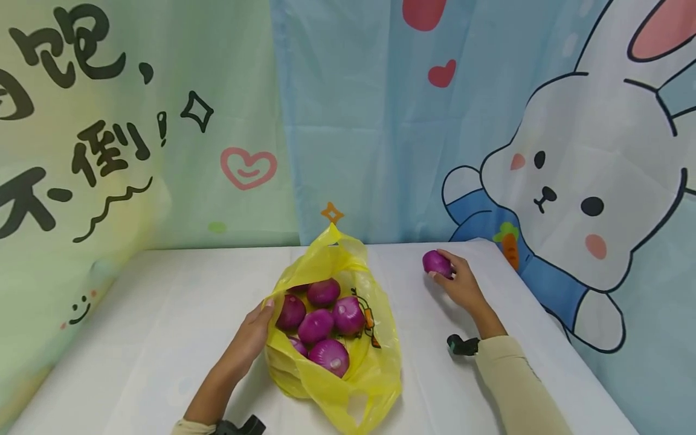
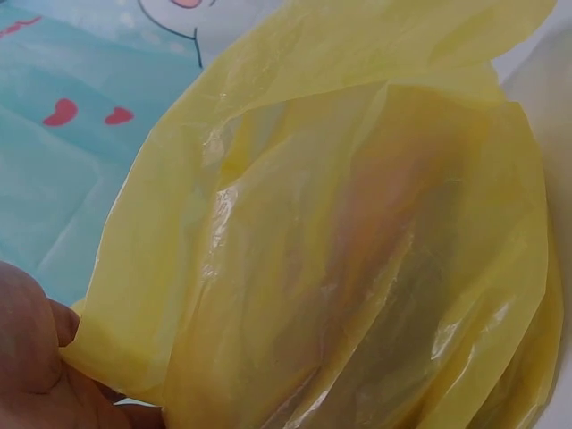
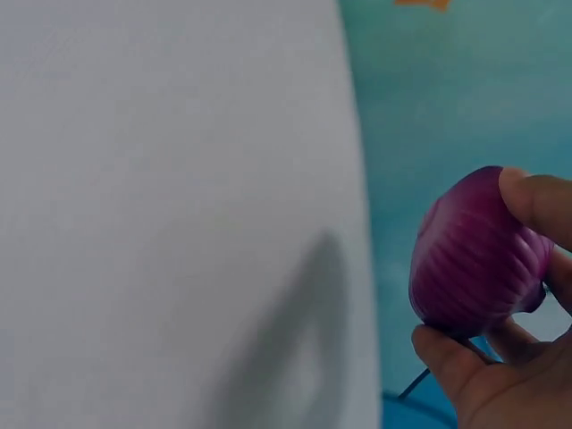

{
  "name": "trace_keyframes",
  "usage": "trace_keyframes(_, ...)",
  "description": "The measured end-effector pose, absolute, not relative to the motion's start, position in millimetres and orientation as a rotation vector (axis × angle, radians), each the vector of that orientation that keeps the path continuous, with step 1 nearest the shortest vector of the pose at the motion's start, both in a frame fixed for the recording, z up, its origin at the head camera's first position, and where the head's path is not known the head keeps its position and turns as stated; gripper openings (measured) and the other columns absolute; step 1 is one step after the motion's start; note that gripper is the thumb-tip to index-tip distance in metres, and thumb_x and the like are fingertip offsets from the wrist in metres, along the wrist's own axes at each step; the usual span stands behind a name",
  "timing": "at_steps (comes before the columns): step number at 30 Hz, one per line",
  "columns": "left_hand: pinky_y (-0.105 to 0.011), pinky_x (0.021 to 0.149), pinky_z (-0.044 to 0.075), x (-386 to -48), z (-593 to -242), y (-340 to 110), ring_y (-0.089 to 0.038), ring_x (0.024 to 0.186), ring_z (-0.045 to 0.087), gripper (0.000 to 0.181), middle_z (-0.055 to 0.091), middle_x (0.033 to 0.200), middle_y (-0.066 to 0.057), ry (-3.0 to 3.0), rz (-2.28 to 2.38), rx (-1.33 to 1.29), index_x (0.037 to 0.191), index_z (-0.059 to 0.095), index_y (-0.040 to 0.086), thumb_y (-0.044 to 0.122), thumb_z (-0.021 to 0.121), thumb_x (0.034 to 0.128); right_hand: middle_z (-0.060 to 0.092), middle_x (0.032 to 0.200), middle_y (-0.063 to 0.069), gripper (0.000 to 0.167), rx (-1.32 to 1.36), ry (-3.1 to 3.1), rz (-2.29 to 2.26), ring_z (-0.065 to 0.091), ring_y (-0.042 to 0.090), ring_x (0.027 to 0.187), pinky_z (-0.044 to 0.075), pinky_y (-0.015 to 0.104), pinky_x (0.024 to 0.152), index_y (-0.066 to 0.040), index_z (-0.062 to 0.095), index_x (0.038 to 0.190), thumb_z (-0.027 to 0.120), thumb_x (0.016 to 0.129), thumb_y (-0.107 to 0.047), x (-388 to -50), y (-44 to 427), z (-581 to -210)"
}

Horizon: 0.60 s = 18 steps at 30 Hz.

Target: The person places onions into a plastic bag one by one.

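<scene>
A yellow plastic bag [image 1: 387, 338] lies on the table with its mouth open toward me. Several purple onions, one of them a red onion [image 1: 316, 326] near the middle, fill it. My left hand [image 1: 251, 338] pinches the bag's left rim between thumb and fingers. In the left wrist view the thin yellow film [image 2: 268, 232] covers most of the picture, beside the left hand [image 2: 45, 366]. Right of the bag, my right hand [image 1: 462, 283] grips a single red onion [image 1: 437, 263]. The right wrist view shows this onion [image 3: 478, 255] between thumb and fingers, its shadow cast on the tabletop.
A white-covered table [image 1: 163, 320] spreads under everything. Behind it hangs a printed cloth backdrop [image 1: 348, 121] with a rabbit [image 1: 587, 145] on the right and black lettering on the left. Dark wrist cameras, such as the right one [image 1: 462, 345], sit at both wrists.
</scene>
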<state>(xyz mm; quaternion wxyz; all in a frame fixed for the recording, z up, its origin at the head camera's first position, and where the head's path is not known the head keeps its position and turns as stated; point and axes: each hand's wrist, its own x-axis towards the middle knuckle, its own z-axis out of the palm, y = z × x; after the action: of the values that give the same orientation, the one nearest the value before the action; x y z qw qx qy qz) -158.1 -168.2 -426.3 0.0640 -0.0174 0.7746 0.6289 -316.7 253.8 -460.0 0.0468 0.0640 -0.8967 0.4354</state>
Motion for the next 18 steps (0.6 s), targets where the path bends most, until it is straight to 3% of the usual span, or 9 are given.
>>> trace_keyframes(9, -0.052, 0.116, 0.006, -159.8, -427.7, -168.5, -0.036, 0.145, 0.007, 0.065, 0.018, 0.158, -0.021, 2.339, 1.915, -0.05, 0.153, 0.019, -0.002, 0.043, 0.025, 0.1067, 0.03, 0.15, 0.021, 0.065, 0.479, -2.626, 1.533, 0.037, 0.049, 0.13, 0.048, 0.055, 0.091, -0.014, 0.036, 0.151, 0.067, 0.094, -0.022, -304.4, 219.0, -415.9)
trace_keyframes(12, -0.052, 0.116, 0.007, -159.9, -427.6, -168.5, -0.036, 0.145, 0.007, 0.065, 0.018, 0.158, -0.021, 2.344, 1.906, -0.059, 0.153, 0.019, -0.002, 0.044, 0.025, 0.1066, 0.031, 0.149, 0.022, 0.064, 0.567, -2.599, 1.605, 0.037, 0.048, 0.131, 0.048, 0.054, 0.092, -0.009, 0.036, 0.15, 0.067, 0.094, -0.015, -288.6, 200.8, -393.2)
trace_keyframes(18, -0.052, 0.116, 0.008, -160.0, -427.8, -168.4, -0.037, 0.145, 0.008, 0.066, 0.018, 0.157, -0.021, 2.346, 1.897, -0.073, 0.153, 0.019, -0.002, 0.044, 0.025, 0.1065, 0.037, 0.143, 0.017, 0.061, 0.784, -2.501, 1.716, 0.044, 0.042, 0.128, 0.05, 0.045, 0.092, -0.01, 0.041, 0.147, 0.069, 0.093, -0.012, -281.6, 180.8, -386.8)
